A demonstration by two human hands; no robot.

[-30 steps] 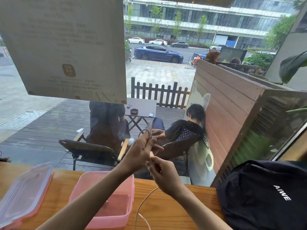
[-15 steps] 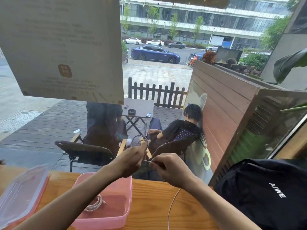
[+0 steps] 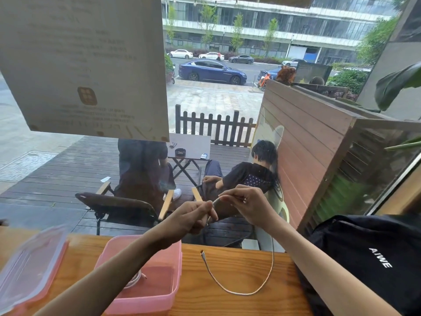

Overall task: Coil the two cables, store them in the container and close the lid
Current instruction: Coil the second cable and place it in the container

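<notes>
The wooden counter (image 3: pixel 239 265) runs across the bottom of the frame, with a black bag (image 3: pixel 369 258) at lower right. At lower left lies the clear lid (image 3: pixel 29 265), off and beside the pink container (image 3: pixel 157 293), which sits open at lower centre. Inside it, partly hidden by my left forearm, a coiled white cable (image 3: pixel 134 278) is already stowed.

The second cable (image 3: pixel 239 290) is the one in work. Its free end with the plug lies on the counter just right of the container; from there it curves in a loose loop along the wood and rises up toward my right hand (image 3: pixel 248 206), above centre of the frame. That hand pinches the cable between thumb and fingertips. My left hand (image 3: pixel 191 218), just to the left, has its fingers curled around the cable's upper end, where the turns seem to be gathered, though I cannot tell how many.

I judge this cable light, thin and limp, with a braided skin that should not slip much. It will spring open if let go, so I would keep the left hand clamped on the gathered loops and feed slack with the right, taking hold along the cord, not by the plug.
</notes>
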